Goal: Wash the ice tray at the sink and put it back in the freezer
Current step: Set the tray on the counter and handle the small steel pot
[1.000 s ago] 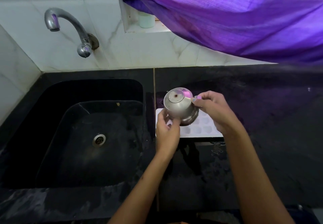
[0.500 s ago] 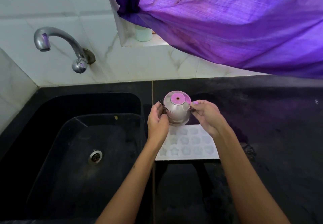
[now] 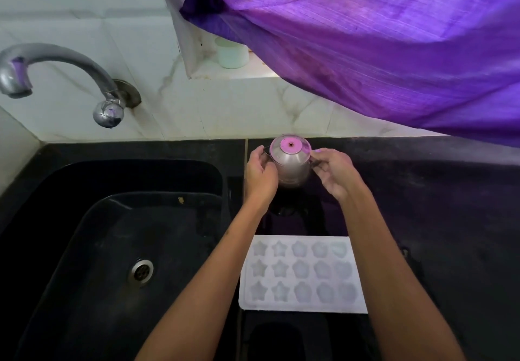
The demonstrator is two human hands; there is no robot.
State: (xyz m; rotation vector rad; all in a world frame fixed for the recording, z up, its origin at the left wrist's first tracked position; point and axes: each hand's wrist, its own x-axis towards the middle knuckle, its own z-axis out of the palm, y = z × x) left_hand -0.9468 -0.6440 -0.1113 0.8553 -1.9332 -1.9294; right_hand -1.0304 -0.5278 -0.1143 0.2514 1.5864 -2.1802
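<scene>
White and translucent, the plastic ice tray (image 3: 302, 274) with its star- and flower-shaped moulds lies flat on the black stone counter (image 3: 436, 220), just beside the right edge of the black sink (image 3: 112, 248) and between the person's forearms. Neither hand touches it. Both hands are up at the back of the counter on an upturned steel cup-like vessel (image 3: 290, 165): the left hand (image 3: 260, 176) curls round its left side and the right hand (image 3: 333, 172) pinches at its right rim, so each is grasping the vessel. Whether the vessel stands on the counter or is held just above it cannot be told. The curved metal tap (image 3: 64, 70) shows no running water and the basin looks dry near the drain (image 3: 141, 272). Judging by this, the washing is not visibly under way, and the rinse and the return to the freezer remain to be done.
</scene>
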